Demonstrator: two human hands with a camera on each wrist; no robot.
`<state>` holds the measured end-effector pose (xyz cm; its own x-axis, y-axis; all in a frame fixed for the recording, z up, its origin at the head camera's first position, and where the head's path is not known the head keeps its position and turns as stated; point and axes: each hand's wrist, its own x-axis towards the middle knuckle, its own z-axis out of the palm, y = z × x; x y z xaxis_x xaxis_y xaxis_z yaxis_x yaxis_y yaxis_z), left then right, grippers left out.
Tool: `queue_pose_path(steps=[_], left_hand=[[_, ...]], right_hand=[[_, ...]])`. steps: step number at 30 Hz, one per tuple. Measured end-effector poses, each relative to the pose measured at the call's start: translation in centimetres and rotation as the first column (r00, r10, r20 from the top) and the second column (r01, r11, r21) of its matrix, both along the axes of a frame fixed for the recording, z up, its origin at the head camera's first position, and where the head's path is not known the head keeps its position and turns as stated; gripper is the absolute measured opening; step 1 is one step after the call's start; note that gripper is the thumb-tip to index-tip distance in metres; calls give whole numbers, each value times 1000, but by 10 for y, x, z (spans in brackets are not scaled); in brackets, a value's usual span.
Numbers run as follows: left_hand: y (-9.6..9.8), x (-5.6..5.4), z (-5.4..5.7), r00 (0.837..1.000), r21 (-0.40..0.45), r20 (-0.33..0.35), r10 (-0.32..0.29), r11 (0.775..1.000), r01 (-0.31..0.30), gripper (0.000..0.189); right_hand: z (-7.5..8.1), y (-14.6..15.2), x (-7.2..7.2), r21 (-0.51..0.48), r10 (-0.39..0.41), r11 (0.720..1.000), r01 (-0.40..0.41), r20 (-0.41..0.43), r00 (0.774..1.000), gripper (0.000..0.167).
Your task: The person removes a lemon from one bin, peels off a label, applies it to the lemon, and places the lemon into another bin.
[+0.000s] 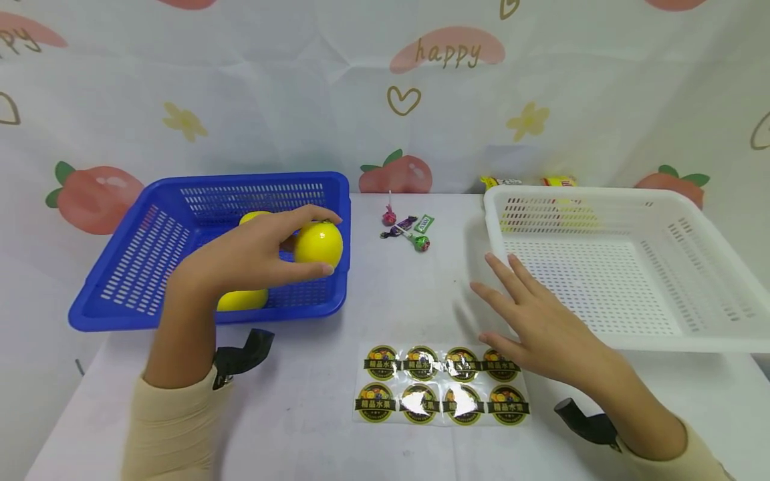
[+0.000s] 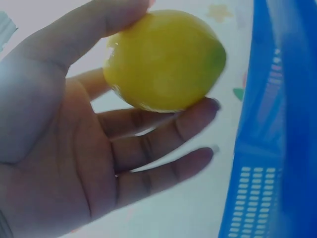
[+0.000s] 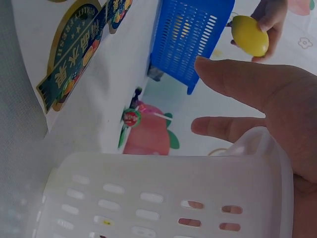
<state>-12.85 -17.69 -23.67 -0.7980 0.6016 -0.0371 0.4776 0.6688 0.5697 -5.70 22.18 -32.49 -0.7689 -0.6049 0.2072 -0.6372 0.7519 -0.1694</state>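
Observation:
My left hand (image 1: pixel 246 250) grips a shiny yellow lemon (image 1: pixel 319 244) between thumb and fingers, above the right side of a blue basket (image 1: pixel 343 294). In the left wrist view the lemon (image 2: pixel 166 62) shows a greenish tip, with the lower fingers spread beneath it. More yellow fruit (image 1: pixel 243 300) lies in the basket, partly covered by the hand and forearm. With fingers spread and nothing held, my right hand (image 1: pixel 541 327) hovers by the near left side of a white basket (image 1: pixel 601 344). The right wrist view shows its thumb and finger close to the white basket's rim (image 3: pixel 267 148).
A sheet of round fruit stickers (image 1: pixel 442 384) lies at the front middle. Behind it sit lollipops (image 1: pixel 421 242) and small wrapped candies (image 1: pixel 424 224). Yellow packets (image 1: pixel 559 181) stand behind the white basket. A printed cloth (image 1: pixel 301 87) hangs along the back.

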Motion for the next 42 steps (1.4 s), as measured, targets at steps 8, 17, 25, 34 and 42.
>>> queue_pose_path(steps=[8, 17, 25, 34, 42], left_hand=[[17, 3, -18, 986, 170, -161, -44, 983, 71, 60], [58, 26, -41, 941, 166, -334, -60, 979, 122, 63], [99, 39, -66, 984, 219, -171, -57, 971, 94, 60], [125, 31, -103, 995, 158, 37, 89, 983, -94, 66], [128, 17, -127, 976, 23, 137, 169, 984, -174, 68]], right_hand=[[-1, 0, 0, 4, -7, 1000, 7, 1, 1000, 68], [-2, -1, 1, 2, -4, 1000, 4, -12, 1000, 69], [-2, -1, 1, 9, -15, 1000, 16, -26, 1000, 69], [-3, 0, 0, 5, -6, 1000, 6, -31, 1000, 69], [-3, -1, -1, 7, 2, 1000, -1, -49, 999, 69]])
